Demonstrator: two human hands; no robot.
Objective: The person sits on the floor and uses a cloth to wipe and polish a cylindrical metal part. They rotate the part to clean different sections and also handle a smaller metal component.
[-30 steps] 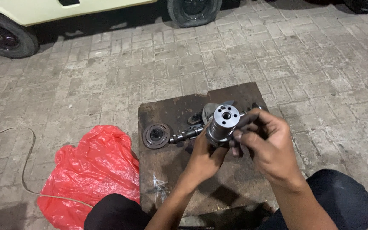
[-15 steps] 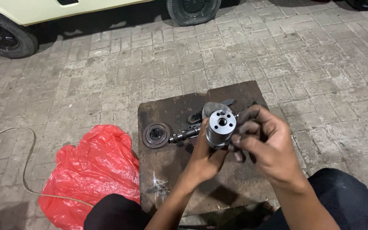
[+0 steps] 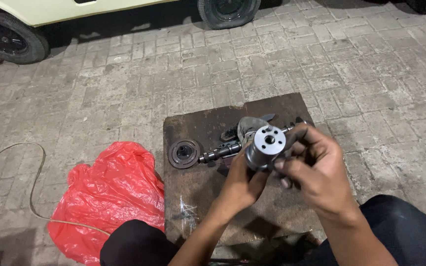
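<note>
Brick paving (image 3: 124, 88) underfoot, grey and worn. Pale car (image 3: 50, 10) parked at the top edge, two dark tyres (image 3: 11, 39) showing. Red plastic bag (image 3: 107, 197) crumpled on the paving at lower left, touching the plate's left edge. Rusty steel plate (image 3: 193, 123) laid flat on the bricks as a table. Dark trousers on both knees (image 3: 400, 231) at the bottom. Right hand (image 3: 316, 170) raised over the plate, fingers curled beside the cylinder's right side; grip narrow, whether pinching anything impossible to tell. Left hand (image 3: 242, 184) below, grip closed around the cylinder's body. Silver cylinder (image 3: 265, 148) held above the plate, tilted, round drilled face turned up toward the camera. Thin cord (image 3: 6, 157) looped on the bricks at far left. Dark shaft (image 3: 220, 152) lying on the plate just behind the hands. Black disc (image 3: 184, 153) flat on the plate near its left edge.
</note>
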